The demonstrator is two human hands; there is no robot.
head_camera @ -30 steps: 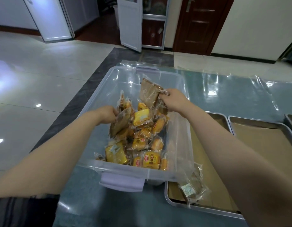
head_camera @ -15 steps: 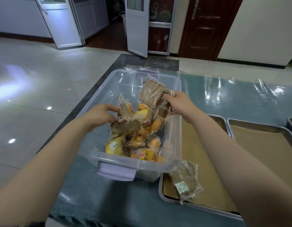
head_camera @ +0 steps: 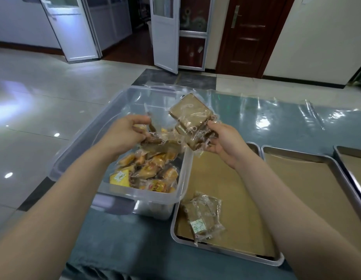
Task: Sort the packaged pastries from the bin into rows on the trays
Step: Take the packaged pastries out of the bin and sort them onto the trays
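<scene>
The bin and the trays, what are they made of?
The bin looks like clear, glossy plastic: you can see the pastries through its walls. The trays look like metal, probably steel or aluminium, with a silvery, shiny rim. The brown sheet lining them looks like matte paper or card, though I can't be sure which.

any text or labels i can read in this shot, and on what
None can be read.
Orange-yellow pastry wrapper at the front of the clear plastic bin: red oval logo and dark characters, too blurred.
Yellow packet in the bin: small pale label, illegible.
Clear-wrapped brown pastry on the paper-lined metal tray: white-green sticker, too small.
</scene>
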